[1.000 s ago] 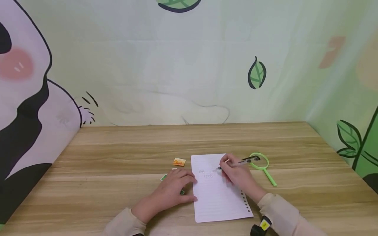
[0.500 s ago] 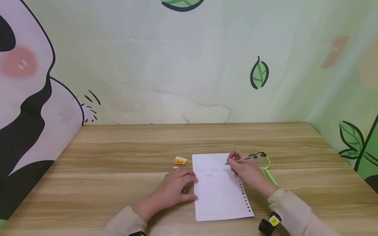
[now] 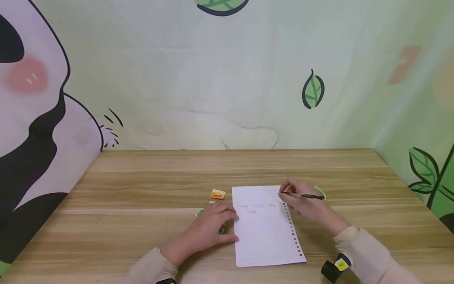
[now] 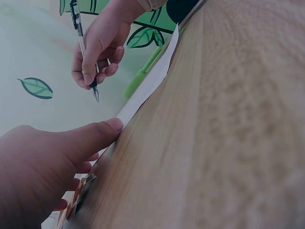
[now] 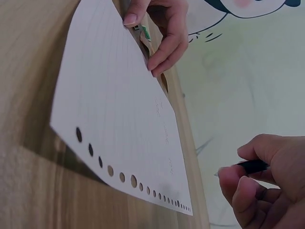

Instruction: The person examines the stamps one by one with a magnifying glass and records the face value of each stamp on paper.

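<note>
A lined sheet of paper (image 3: 264,236) with punched holes down its right side lies on the table, bearing a few handwritten marks near its upper part. My left hand (image 3: 209,225) rests at the sheet's left edge, thumb and fingertips touching it, fingers relaxed. Above the sheet's upper right corner, my right hand (image 3: 305,199) pinches a pen (image 4: 82,36) between thumb and fingers. In the left wrist view its tip is off the paper. The right wrist view shows the lined side of the sheet (image 5: 105,86) and the pen's dark grip (image 5: 253,166).
A small orange card (image 3: 218,194) lies beyond my left hand. Green-edged cards (image 3: 199,213) are partly hidden under that hand. A green magnifying glass (image 3: 320,191) lies right of the paper, mostly behind my right hand. A printed wall cloth (image 3: 213,79) borders the wooden table's far edge.
My right hand has moved rightward across the sheet with the pen and lifted off. A third group of written marks now shows on the upper line. My left hand stays at the paper's edge.
</note>
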The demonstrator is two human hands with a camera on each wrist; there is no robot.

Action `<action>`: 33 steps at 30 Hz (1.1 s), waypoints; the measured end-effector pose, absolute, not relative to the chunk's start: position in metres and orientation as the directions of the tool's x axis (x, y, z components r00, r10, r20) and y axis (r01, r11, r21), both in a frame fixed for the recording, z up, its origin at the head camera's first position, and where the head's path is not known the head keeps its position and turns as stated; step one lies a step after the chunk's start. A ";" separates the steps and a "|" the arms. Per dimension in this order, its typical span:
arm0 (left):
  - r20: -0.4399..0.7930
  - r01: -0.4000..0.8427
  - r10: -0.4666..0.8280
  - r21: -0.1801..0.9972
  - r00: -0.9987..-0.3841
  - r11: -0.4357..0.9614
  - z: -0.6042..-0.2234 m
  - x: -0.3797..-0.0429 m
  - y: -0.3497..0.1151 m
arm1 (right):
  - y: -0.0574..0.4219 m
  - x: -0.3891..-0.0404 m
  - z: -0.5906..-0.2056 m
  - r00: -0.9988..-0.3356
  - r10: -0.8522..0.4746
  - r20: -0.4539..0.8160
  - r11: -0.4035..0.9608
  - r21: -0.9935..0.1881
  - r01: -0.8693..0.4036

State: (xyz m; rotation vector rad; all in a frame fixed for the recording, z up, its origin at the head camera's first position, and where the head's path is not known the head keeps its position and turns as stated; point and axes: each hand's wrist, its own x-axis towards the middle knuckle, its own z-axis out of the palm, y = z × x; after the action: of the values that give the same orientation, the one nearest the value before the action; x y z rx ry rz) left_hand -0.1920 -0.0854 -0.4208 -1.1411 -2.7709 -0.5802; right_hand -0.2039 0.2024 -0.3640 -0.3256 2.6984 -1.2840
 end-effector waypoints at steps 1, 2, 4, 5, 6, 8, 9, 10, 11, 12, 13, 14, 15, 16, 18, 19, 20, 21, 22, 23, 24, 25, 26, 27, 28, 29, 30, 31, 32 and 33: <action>0.223 0.695 0.661 0.311 -0.717 0.649 -0.421 -0.192 -0.085 | 0.203 -0.204 -0.364 -0.966 -0.257 -0.024 0.615 -0.775 -0.144; 0.223 0.695 0.661 0.312 -0.717 0.648 -0.421 -0.192 -0.085 | 0.205 -0.203 -0.364 -0.966 -0.256 -0.023 0.614 -0.776 -0.145; 0.224 0.696 0.662 0.309 -0.716 0.648 -0.422 -0.192 -0.085 | 0.207 -0.203 -0.364 -0.968 -0.250 -0.026 0.613 -0.778 -0.137; 0.223 0.696 0.662 0.306 -0.716 0.649 -0.422 -0.192 -0.085 | 0.208 -0.202 -0.364 -0.968 -0.250 -0.027 0.612 -0.779 -0.136; 0.220 0.695 0.662 0.307 -0.717 0.651 -0.422 -0.192 -0.085 | 0.209 -0.202 -0.364 -0.969 -0.246 -0.034 0.607 -0.784 -0.126; 0.212 0.691 0.660 0.309 -0.720 0.654 -0.421 -0.192 -0.085 | 0.212 -0.201 -0.364 -0.970 -0.240 -0.044 0.603 -0.790 -0.113; 0.209 0.689 0.660 0.311 -0.722 0.655 -0.421 -0.192 -0.085 | 0.214 -0.201 -0.364 -0.970 -0.240 -0.044 0.605 -0.788 -0.114; 0.204 0.687 0.660 0.310 -0.723 0.657 -0.421 -0.192 -0.084 | 0.215 -0.201 -0.364 -0.970 -0.241 -0.042 0.604 -0.789 -0.115; 0.201 0.685 0.659 0.313 -0.725 0.658 -0.420 -0.192 -0.084 | 0.217 -0.201 -0.364 -0.969 -0.244 -0.040 0.603 -0.789 -0.119; 0.198 0.683 0.659 0.316 -0.726 0.658 -0.420 -0.192 -0.084 | 0.218 -0.201 -0.363 -0.968 -0.247 -0.036 0.604 -0.788 -0.125; 0.196 0.682 0.658 0.318 -0.727 0.659 -0.420 -0.192 -0.084 | 0.219 -0.201 -0.364 -0.967 -0.253 -0.027 0.605 -0.784 -0.136; 0.193 0.680 0.657 0.319 -0.729 0.660 -0.420 -0.192 -0.084 | 0.221 -0.201 -0.363 -0.966 -0.259 -0.018 0.609 -0.779 -0.149; 0.190 0.678 0.656 0.319 -0.730 0.662 -0.420 -0.192 -0.084 | 0.222 -0.201 -0.363 -0.963 -0.269 -0.005 0.609 -0.776 -0.166; 0.187 0.676 0.656 0.318 -0.732 0.664 -0.420 -0.192 -0.084 | 0.223 -0.201 -0.363 -0.960 -0.281 0.009 0.608 -0.772 -0.185; 0.182 0.673 0.653 0.320 -0.735 0.667 -0.419 -0.192 -0.084 | 0.225 -0.201 -0.363 -0.955 -0.294 0.028 0.609 -0.765 -0.210; 0.180 0.671 0.652 0.319 -0.736 0.669 -0.419 -0.191 -0.083 | 0.226 -0.201 -0.363 -0.954 -0.298 0.035 0.606 -0.765 -0.218; 0.178 0.670 0.652 0.319 -0.737 0.670 -0.419 -0.191 -0.083 | 0.227 -0.201 -0.363 -0.954 -0.298 0.040 0.605 -0.765 -0.221; 0.178 0.669 0.652 0.319 -0.738 0.671 -0.419 -0.191 -0.083 | 0.229 -0.201 -0.363 -0.954 -0.298 0.042 0.601 -0.768 -0.222; 0.177 0.669 0.651 0.319 -0.738 0.671 -0.419 -0.191 -0.083 | 0.230 -0.201 -0.363 -0.955 -0.294 0.041 0.600 -0.770 -0.217; 0.177 0.669 0.651 0.319 -0.738 0.672 -0.418 -0.191 -0.083 | 0.231 -0.202 -0.363 -0.957 -0.286 0.041 0.602 -0.769 -0.213; 0.176 0.668 0.650 0.320 -0.739 0.672 -0.418 -0.192 -0.083 | 0.232 -0.202 -0.363 -0.957 -0.285 0.049 0.606 -0.765 -0.219; 0.175 0.667 0.650 0.320 -0.739 0.672 -0.418 -0.192 -0.083 | 0.233 -0.202 -0.363 -0.957 -0.283 0.060 0.616 -0.753 -0.230; 0.176 0.668 0.650 0.321 -0.739 0.672 -0.418 -0.192 -0.083 | 0.235 -0.203 -0.363 -0.956 -0.285 0.069 0.626 -0.742 -0.240; 0.176 0.668 0.651 0.321 -0.739 0.672 -0.418 -0.192 -0.083 | 0.236 -0.203 -0.364 -0.955 -0.287 0.078 0.631 -0.735 -0.250; 0.178 0.669 0.651 0.319 -0.738 0.671 -0.419 -0.192 -0.084 | 0.237 -0.203 -0.364 -0.953 -0.290 0.085 0.634 -0.729 -0.258; 0.181 0.671 0.651 0.318 -0.737 0.670 -0.419 -0.192 -0.084 | 0.238 -0.203 -0.364 -0.951 -0.295 0.088 0.635 -0.726 -0.264; 0.185 0.672 0.652 0.318 -0.735 0.668 -0.419 -0.192 -0.084 | 0.240 -0.204 -0.364 -0.950 -0.300 0.088 0.631 -0.728 -0.267; 0.189 0.674 0.653 0.318 -0.734 0.666 -0.420 -0.192 -0.084 | 0.241 -0.204 -0.363 -0.949 -0.304 0.080 0.623 -0.737 -0.261; 0.193 0.676 0.653 0.318 -0.732 0.665 -0.420 -0.192 -0.085 | 0.242 -0.204 -0.363 -0.948 -0.311 0.068 0.609 -0.751 -0.254; 0.198 0.679 0.653 0.316 -0.731 0.663 -0.420 -0.192 -0.085 | 0.244 -0.204 -0.362 -0.947 -0.317 0.059 0.598 -0.762 -0.247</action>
State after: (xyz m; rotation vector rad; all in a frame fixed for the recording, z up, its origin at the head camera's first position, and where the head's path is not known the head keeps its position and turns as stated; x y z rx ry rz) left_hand -0.1917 -0.0847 -0.4203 -1.1239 -2.8028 -0.5752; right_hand -0.2040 0.2436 -0.3622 -0.4836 2.7338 -1.2846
